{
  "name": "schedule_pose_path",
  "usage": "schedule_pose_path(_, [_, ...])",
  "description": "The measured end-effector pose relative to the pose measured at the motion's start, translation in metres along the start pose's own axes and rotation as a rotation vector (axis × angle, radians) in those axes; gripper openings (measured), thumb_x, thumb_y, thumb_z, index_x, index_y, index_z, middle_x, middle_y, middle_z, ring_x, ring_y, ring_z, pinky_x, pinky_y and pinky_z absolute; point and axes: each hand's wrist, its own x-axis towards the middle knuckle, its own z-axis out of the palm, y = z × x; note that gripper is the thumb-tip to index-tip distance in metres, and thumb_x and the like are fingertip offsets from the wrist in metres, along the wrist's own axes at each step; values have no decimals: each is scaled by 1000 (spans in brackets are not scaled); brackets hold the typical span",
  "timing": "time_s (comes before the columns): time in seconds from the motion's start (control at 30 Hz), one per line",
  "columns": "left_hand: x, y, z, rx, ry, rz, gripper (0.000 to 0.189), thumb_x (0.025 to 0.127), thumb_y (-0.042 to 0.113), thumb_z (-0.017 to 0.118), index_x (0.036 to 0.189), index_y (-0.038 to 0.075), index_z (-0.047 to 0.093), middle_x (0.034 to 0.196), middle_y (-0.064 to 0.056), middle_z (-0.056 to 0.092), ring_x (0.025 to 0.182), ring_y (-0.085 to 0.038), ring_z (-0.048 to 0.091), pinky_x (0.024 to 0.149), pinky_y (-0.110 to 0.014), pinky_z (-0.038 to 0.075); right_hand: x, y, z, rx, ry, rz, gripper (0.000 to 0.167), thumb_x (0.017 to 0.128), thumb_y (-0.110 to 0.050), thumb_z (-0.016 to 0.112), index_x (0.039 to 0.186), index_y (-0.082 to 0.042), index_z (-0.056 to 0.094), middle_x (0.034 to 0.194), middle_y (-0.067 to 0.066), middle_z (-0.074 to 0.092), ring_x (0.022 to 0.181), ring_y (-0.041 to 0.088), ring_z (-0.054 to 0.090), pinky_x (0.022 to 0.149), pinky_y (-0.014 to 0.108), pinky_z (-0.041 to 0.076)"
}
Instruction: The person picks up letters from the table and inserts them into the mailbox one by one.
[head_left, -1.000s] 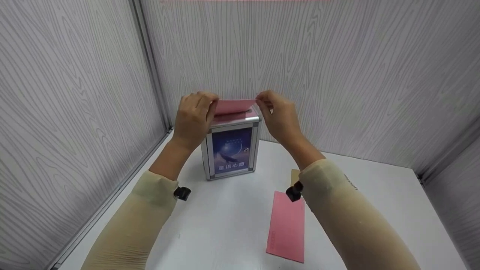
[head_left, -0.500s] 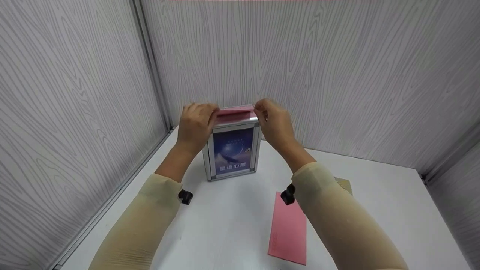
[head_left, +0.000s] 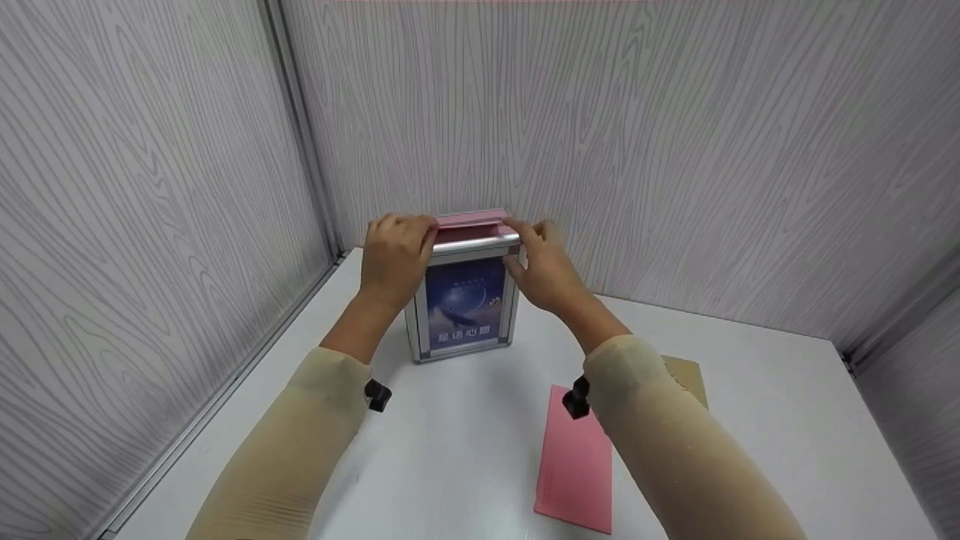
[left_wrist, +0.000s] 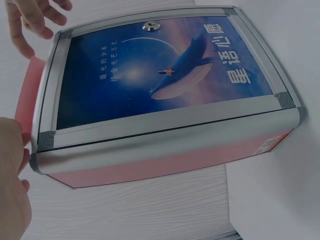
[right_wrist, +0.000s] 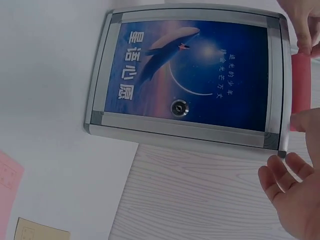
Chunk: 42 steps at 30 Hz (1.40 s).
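Note:
A lockable letter box (head_left: 465,304) with an aluminium frame, pink sides and a blue whale picture stands upright near the back wall. A pink envelope (right_wrist: 301,82) sticks up a little from its top, most of it hidden inside the slot. My left hand (head_left: 395,251) pinches the envelope's left end between thumb and fingers. At the other end, my right hand (head_left: 546,264) touches the envelope with one fingertip, its remaining fingers spread loosely beside the box corner. The thumb is apart, near the box front in the head view.
Another pink envelope (head_left: 574,465) lies flat on the white table (head_left: 442,450), nearer to me. Beside my right forearm is a tan envelope (head_left: 688,379), partly covered by the sleeve. Wood-grain panels (head_left: 600,112) enclose the left, back and right.
Both hands have come down with the envelope, which has sunk into the box's slot until only a narrow strip shows. The right thumb and finger have parted from their pinch.

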Motion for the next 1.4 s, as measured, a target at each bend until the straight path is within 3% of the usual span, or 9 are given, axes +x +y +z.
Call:
schedule_pose_path(0.23, [1, 1, 1, -7, -106, -117, 25, 112, 31, 62, 121, 12, 74, 131, -9, 76, 125, -35, 67, 110, -55, 50, -4, 2, -1, -9, -73, 30, 76, 109, -26, 66, 171, -44, 26, 142, 16, 40, 117, 30, 54, 102, 52, 55])
schedule_pose_path(0.47, [2, 2, 2, -39, -279, -228, 46, 116, 44, 47, 146, 14, 64, 163, -10, 54, 147, -39, 50, 124, -59, 38, -10, 17, -10, -3, -83, 52, 73, 110, -29, 64, 172, -40, 26, 150, 19, 39, 122, 33, 57, 107, 57, 55])
schedule_pose_path(0.57, [0, 4, 2, -46, -292, -243, 48, 116, 44, 46, 149, 14, 62, 167, -9, 49, 151, -39, 45, 126, -59, 35, -14, 29, -17, 31, -78, 62, 71, 110, -29, 62, 172, -35, 27, 151, 20, 38, 123, 36, 57, 107, 58, 55])
schedule_pose_path(0.7, [-8, 10, 2, -67, -254, -224, 43, 115, 40, 48, 147, 15, 63, 165, -10, 51, 150, -38, 44, 123, -57, 35, -20, 50, -28, 84, -66, 84, 68, 111, -27, 61, 171, -31, 29, 150, 21, 39, 126, 37, 58, 106, 55, 56])
schedule_pose_path(0.93, [-42, 33, 5, -98, -108, -104, 30, 109, 21, 60, 136, 11, 67, 147, -11, 62, 132, -36, 53, 105, -53, 44, -37, 91, -34, 178, -20, 129, 55, 112, -23, 60, 164, -19, 43, 140, 21, 52, 121, 32, 62, 100, 48, 57])
schedule_pose_path(1.03, [-62, 48, 10, -155, -87, -108, 25, 105, 17, 65, 129, 10, 68, 135, -12, 65, 123, -34, 58, 101, -50, 47, -48, 107, -30, 215, -20, 147, 50, 113, -23, 58, 161, -17, 48, 135, 19, 57, 119, 31, 63, 96, 44, 56])
schedule_pose_path(1.2, [-100, 71, 21, -264, -163, -220, 23, 102, 16, 69, 124, 10, 68, 128, -9, 68, 123, -32, 63, 106, -50, 50, -73, 135, -14, 269, -29, 211, 43, 113, -24, 58, 155, -17, 54, 131, 15, 63, 112, 26, 64, 87, 34, 54])
schedule_pose_path(1.4, [-135, 90, 33, -347, -330, -308, 29, 102, 19, 72, 130, 12, 66, 128, -6, 70, 124, -30, 65, 105, -50, 53, -106, 171, 9, 330, -33, 283, 36, 111, -21, 61, 145, -10, 63, 129, 16, 64, 111, 27, 64, 89, 33, 53])
